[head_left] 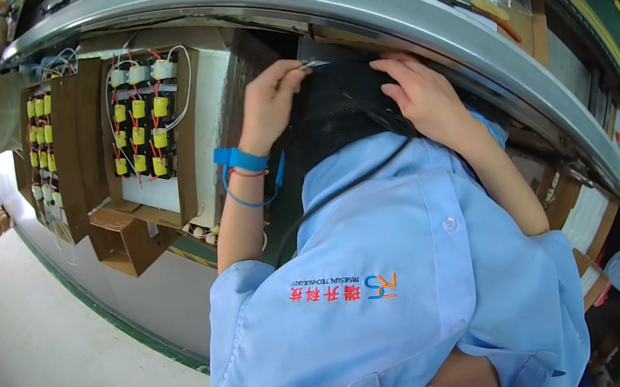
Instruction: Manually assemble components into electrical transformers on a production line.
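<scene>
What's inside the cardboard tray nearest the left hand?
The cardboard tray holds rows of yellow pieces and a looped white cable above a white base. Whatever lies beneath the pieces is covered.

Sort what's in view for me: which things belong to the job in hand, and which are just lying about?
At the hands:
- small thin piece, unclear what, pinched by the left hand
- black mesh material, nearest the right hand

Apparently lying about:
- orange-handled tool
- cardboard tray with yellow parts
- small cardboard box
</scene>
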`<state>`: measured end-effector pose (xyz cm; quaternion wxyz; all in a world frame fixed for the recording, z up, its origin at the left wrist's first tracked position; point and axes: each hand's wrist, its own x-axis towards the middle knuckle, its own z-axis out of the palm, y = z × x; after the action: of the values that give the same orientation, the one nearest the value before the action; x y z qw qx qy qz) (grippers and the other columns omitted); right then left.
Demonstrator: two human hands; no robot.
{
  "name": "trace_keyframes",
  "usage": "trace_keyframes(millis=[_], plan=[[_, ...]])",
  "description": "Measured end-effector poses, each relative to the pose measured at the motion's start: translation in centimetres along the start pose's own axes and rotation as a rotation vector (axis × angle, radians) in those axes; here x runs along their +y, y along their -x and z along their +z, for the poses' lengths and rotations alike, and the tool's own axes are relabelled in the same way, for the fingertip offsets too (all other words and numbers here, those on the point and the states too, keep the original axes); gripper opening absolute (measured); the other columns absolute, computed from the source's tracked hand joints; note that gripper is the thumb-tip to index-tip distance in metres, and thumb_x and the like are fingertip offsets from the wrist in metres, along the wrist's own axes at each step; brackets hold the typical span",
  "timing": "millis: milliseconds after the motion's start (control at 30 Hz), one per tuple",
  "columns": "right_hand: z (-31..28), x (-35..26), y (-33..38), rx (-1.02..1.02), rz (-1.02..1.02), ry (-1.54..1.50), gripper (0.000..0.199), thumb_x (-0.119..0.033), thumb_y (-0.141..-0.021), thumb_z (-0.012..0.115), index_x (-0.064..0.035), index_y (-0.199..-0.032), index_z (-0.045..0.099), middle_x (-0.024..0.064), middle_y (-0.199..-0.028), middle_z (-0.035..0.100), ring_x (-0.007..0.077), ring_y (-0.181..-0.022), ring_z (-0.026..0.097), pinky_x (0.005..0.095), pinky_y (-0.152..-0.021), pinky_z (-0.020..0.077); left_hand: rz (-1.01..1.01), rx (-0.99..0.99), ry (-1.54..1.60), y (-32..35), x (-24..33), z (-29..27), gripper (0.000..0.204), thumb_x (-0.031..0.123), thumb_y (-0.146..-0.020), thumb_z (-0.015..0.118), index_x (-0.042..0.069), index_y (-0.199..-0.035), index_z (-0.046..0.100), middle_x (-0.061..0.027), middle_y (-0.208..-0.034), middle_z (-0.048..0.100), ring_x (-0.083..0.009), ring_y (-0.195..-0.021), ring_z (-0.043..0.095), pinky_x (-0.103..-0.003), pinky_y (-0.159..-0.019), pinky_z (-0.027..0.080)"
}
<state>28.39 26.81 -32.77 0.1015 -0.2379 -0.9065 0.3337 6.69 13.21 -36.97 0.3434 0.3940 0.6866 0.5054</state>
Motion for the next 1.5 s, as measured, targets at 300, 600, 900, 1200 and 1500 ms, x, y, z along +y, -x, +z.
trace_keyframes(millis=[300,600,900,1200,1500], plan=[[1.2,-0.3,-0.5,-0.213,0.256,0.180,0.055,-0.035,-0.086,0.066,-0.0031,-0.129,0.053,0.0229,-0.117,0.059,0.0409,-0.105,0.059,0.0467,-0.090,0.0474,0.015,0.001,-0.259,-2.1,-0.9,0.3,0.018,0.017,-0.094,0.061,0.001,-0.100,0.067,-0.0144,-0.084,0.069,-0.0254,-0.075,0.066,-0.034,-0.069,0.051],[1.4,-0.1,-0.1,-0.070,0.205,0.178,0.050,-0.035,-0.079,0.074,-0.0083,-0.119,0.063,0.0145,-0.107,0.059,0.0348,-0.103,0.057,0.0429,-0.086,0.0473,-0.110,0.044,-0.025,-2.1,-3.1,-0.3,0.019,0.017,-0.096,0.059,0.001,-0.098,0.068,-0.0051,-0.075,0.065,-0.0152,-0.069,0.058,-0.029,-0.065,0.047],[1.9,1.3,1.1,-0.081,0.078,0.220,0.055,-0.036,-0.082,0.070,-0.0093,-0.128,0.058,0.0160,-0.111,0.055,0.0372,-0.108,0.053,0.0441,-0.091,0.0464,-0.128,-0.055,0.129,-3.8,-3.4,0.8,0.016,0.016,-0.096,0.059,0.001,-0.092,0.065,-0.0081,-0.077,0.065,-0.0139,-0.074,0.060,-0.032,-0.072,0.050],[-7.1,-4.0,2.7,0.023,-0.094,-0.092,0.031,-0.004,-0.080,0.070,-0.0035,-0.111,0.066,0.0122,-0.104,0.063,0.0307,-0.092,0.063,0.0367,-0.078,0.0513,0.157,0.548,-0.097,-4.6,7.0,-14.3,0.018,0.018,-0.093,0.064,0.002,-0.101,0.069,-0.0061,-0.087,0.069,-0.0134,-0.082,0.064,-0.028,-0.073,0.051],[-13.4,-2.2,-2.2,0.036,-0.125,-0.207,0.018,0.007,-0.082,0.062,0.0032,-0.098,0.068,0.0123,-0.084,0.064,0.0190,-0.063,0.060,0.0291,-0.060,0.0488,0.377,1.212,-0.366,-17.8,4.9,-33.6,0.032,0.021,-0.094,0.061,0.000,-0.117,0.062,-0.0143,-0.101,0.070,-0.0252,-0.090,0.066,-0.035,-0.081,0.051]])
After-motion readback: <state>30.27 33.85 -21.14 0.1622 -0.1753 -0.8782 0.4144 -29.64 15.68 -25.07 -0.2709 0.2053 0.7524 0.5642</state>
